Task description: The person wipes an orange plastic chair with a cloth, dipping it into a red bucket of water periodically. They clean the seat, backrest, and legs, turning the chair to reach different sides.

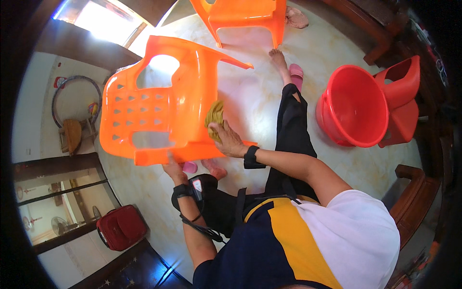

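Note:
In front of me is an orange plastic armchair [189,97], its slotted backrest to the left and its front legs pointing right. My left hand [175,170] grips the chair's near armrest, and the armrest partly hides the fingers. A crumpled mustard-yellow cloth [215,112] is in my right hand [231,140]. That hand presses it against the front edge of the seat. Both wrists wear black bands.
To the right, a red plastic bucket [355,106] stands against a red plastic chair [400,104]. Another orange chair [242,16] is at the top. Pink slippers [296,74] lie on the tiled floor. A dark red suitcase [122,227] and a wooden stool [73,135] are at left.

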Action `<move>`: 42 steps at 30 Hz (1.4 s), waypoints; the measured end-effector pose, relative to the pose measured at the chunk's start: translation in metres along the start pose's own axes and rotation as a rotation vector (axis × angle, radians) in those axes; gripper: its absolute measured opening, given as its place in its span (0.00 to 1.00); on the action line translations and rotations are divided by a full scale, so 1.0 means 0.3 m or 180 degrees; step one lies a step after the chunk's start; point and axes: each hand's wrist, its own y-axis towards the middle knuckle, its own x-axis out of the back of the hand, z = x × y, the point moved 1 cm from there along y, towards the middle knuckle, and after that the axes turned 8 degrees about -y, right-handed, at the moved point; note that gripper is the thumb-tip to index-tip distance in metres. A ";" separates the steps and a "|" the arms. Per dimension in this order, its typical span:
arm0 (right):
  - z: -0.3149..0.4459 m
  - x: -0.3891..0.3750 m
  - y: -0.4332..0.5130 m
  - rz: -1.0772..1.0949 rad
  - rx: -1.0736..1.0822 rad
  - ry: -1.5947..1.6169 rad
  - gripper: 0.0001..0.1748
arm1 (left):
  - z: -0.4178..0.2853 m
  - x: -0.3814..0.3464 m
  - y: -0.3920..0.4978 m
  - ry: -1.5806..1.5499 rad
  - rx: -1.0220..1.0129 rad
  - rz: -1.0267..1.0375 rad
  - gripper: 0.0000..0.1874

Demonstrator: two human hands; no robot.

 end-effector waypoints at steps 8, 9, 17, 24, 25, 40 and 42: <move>-0.037 0.209 0.031 0.1549 -0.0395 0.1133 0.26 | 0.036 0.030 0.015 0.0016 -0.0023 0.0312 0.16; -0.036 0.275 0.026 0.1405 -0.0446 0.1397 0.26 | 0.029 0.030 0.012 0.0129 0.0011 0.0341 0.16; -0.156 1.096 -0.169 -0.0720 -0.0376 0.1965 0.25 | 0.016 0.004 -0.035 0.0251 0.0070 0.0630 0.13; -0.507 1.398 -0.383 -0.1416 -0.1925 0.0434 0.30 | 0.050 -0.018 -0.037 0.0346 0.0101 0.0511 0.13; -0.546 1.392 -0.406 -0.1682 -0.2420 -0.0396 0.34 | 0.053 -0.020 -0.041 0.0302 0.0122 0.0508 0.13; 0.098 0.888 -0.003 0.0234 0.0188 -0.1499 0.20 | 0.080 -0.136 -0.260 0.0716 0.0973 0.1075 0.16; 0.135 0.847 -0.009 0.0179 0.0514 -0.1647 0.21 | 0.171 -0.098 -0.223 0.1344 0.1232 0.1615 0.26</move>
